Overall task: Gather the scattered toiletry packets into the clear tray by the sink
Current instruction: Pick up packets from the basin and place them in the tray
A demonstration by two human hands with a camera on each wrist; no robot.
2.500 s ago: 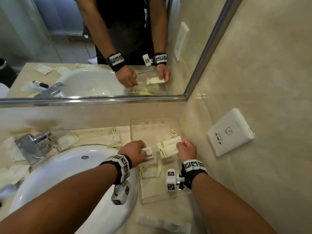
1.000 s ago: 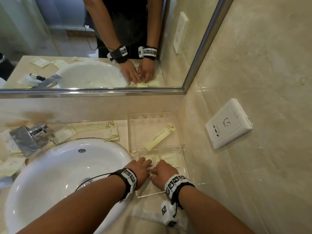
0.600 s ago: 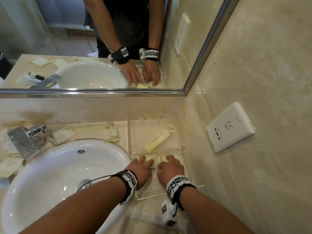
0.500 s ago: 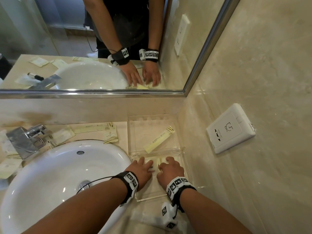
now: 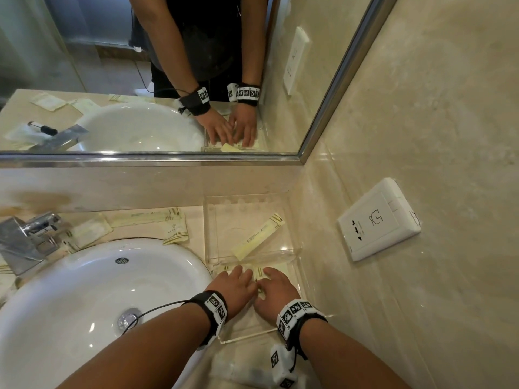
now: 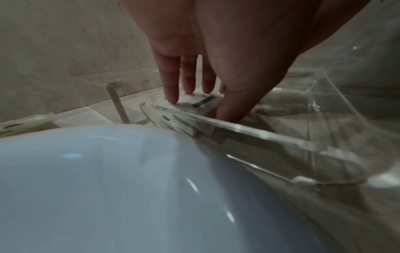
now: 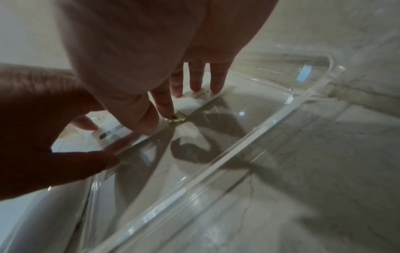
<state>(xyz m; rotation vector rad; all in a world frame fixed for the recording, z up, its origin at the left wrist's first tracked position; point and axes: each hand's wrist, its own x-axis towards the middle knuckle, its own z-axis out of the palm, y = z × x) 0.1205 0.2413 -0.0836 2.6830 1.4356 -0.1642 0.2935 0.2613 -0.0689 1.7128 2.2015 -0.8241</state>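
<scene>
— Two grips low in the near compartment of the clear tray (image 5: 209,220), side by side: left grip (image 5: 234,284) and right grip (image 5: 276,290), both spread with straight fingers, pressing down on flat pale packets (image 5: 259,272). Nothing pinched, nothing curled round.

— Any readable print?

— None legible. Small dark lettering along the long packet (image 5: 258,237) lying slantwise in the far compartment, with brown stripes at one end; too small to read. Black-and-white square markers on both wristbands (image 5: 216,307). Faint line icon on the white wall socket (image 5: 377,220).

— More from the wrists than from the head?

— From the left wrist: fingertips (image 6: 172,97) and thumb set on one packet bearing a dark printed bar, just inside the tray wall, right beside the white sink (image 6: 108,171). From the right wrist: three fingertips on a packet's edge, forefinger at a corner, left grip alongside on its own packet.

— And only from the head?

— More loose packets (image 5: 175,230) on the table (image 5: 195,220) behind the sink, toward the faucet (image 5: 25,240). Both grips doubled in the mirror (image 5: 140,51).
</scene>
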